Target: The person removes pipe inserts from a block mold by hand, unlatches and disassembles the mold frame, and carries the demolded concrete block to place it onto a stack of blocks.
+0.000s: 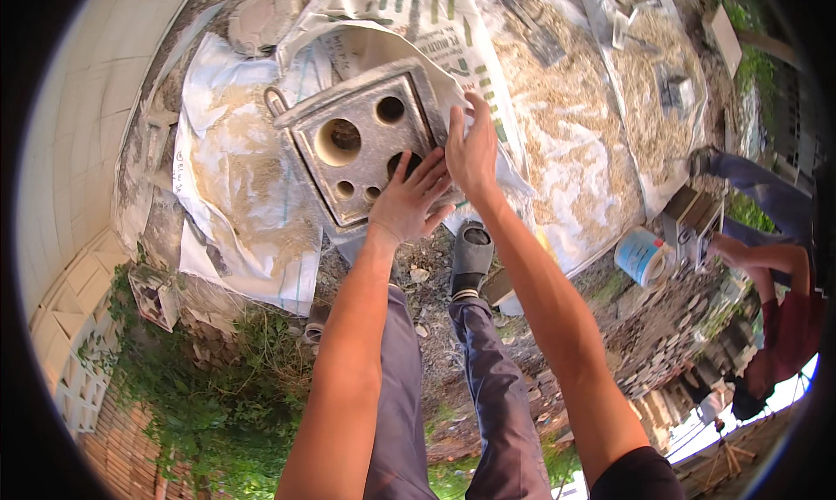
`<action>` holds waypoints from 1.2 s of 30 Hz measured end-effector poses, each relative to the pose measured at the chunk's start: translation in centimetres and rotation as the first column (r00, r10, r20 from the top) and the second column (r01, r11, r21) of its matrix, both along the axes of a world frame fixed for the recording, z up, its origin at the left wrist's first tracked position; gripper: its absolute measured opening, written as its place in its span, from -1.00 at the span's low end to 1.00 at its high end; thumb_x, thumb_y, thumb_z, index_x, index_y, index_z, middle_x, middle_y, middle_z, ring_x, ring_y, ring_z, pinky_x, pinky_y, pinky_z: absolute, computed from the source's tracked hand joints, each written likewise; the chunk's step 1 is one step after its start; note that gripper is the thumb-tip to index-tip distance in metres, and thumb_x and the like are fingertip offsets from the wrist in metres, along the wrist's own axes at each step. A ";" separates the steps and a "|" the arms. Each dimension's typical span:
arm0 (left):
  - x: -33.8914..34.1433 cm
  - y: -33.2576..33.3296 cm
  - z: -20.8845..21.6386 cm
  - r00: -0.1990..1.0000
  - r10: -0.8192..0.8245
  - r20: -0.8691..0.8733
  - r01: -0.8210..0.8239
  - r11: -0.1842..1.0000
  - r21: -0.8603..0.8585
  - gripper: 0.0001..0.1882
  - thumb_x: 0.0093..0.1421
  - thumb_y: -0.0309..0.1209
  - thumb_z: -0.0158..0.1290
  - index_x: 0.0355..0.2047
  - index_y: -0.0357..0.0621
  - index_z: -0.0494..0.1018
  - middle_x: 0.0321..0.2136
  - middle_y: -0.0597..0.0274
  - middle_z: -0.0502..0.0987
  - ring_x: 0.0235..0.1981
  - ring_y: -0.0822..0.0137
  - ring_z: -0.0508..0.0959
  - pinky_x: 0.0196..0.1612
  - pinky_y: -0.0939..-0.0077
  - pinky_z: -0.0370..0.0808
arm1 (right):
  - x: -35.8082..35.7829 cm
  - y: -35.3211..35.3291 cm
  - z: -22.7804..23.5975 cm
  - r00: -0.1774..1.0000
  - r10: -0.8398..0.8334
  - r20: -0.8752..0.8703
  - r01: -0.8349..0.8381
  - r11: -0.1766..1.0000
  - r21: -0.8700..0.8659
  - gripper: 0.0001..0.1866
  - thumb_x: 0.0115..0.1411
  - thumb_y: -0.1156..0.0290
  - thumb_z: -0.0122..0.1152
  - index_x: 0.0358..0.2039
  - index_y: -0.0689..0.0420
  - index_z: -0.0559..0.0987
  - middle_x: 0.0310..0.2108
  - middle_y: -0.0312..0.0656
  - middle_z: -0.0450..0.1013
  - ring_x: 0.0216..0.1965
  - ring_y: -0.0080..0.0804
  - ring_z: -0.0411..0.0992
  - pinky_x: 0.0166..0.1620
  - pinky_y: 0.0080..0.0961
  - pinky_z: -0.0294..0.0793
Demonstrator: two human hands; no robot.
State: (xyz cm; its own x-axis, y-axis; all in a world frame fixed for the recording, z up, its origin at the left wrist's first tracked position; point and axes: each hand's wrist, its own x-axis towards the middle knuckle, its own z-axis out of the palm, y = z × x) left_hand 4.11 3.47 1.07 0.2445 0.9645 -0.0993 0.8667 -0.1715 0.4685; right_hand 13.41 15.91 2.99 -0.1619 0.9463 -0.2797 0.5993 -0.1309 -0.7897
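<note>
A grey box-shaped mould [366, 173] lies slightly turned on the sheeting in front of me. Its raised rim frames a face with several round holes of different sizes, and a loop handle [276, 102] sticks out at its upper left corner. My left hand [411, 197] rests with spread fingers on the face's right side, partly covering one hole. Beside the mould's right edge is my right hand [473, 147], its fingers stretched out and holding nothing. Whether its palm touches the edge cannot be seen. White woven sacks [414, 25] lie under and behind the mould.
Sandy woven sheets [566, 125] spread to the right, with a flat metal tool [542, 43] on them. A white-and-blue bucket [638, 254] stands near another person [784, 265], whose hands are at a metal frame. A pale slab [264, 16] lies far left; plants [218, 395] grow near left.
</note>
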 end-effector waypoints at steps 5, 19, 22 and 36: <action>-0.6 -1.2 -1.5 0.830 0.405 0.383 -0.493 0.854 0.165 -0.61 0.13 -0.39 0.02 -0.02 -0.09 0.30 0.17 0.03 0.20 0.26 0.09 0.13 0.30 -0.03 -0.02 | -2.4 -5.0 1.0 0.979 0.146 0.142 -0.179 0.948 0.263 -0.55 0.24 0.35 -0.03 0.10 0.27 0.25 0.18 0.14 0.12 0.16 0.07 0.14 0.15 -0.14 0.11; -24.9 2.0 -2.0 -0.120 0.912 0.392 -0.534 0.274 -0.800 -0.29 0.26 0.10 -0.21 0.15 -0.27 0.17 0.02 0.09 0.35 -0.05 0.27 0.39 -0.01 0.36 0.29 | -18.7 -10.6 0.5 0.836 0.335 0.435 -0.424 0.897 0.123 -0.11 0.10 -0.12 0.03 0.33 -0.01 -0.03 0.34 0.16 -0.35 0.34 0.22 -0.42 0.22 0.31 -0.41; -25.6 4.1 -2.6 -0.136 0.904 0.406 -0.363 0.336 -0.869 -0.39 0.27 0.05 -0.18 0.10 -0.21 0.24 -0.05 0.18 0.42 -0.08 0.32 0.42 -0.01 0.39 0.30 | -18.9 -10.9 -0.7 0.824 0.242 0.512 -0.370 0.915 0.164 -0.06 -0.03 0.04 0.18 0.33 -0.08 -0.01 0.35 0.13 -0.33 0.35 0.21 -0.40 0.23 0.29 -0.43; -27.1 3.2 -4.9 -0.288 0.875 0.388 -0.368 0.273 -0.889 -0.61 -0.03 -0.17 0.31 -0.37 -0.19 0.46 -0.52 0.36 0.51 -0.48 0.43 0.49 -0.33 0.51 0.40 | -19.8 -11.5 -0.9 0.784 0.252 0.567 -0.383 0.915 0.124 0.04 -0.19 0.08 0.27 0.32 -0.05 0.02 0.35 0.11 -0.33 0.36 0.12 -0.42 0.28 0.13 -0.45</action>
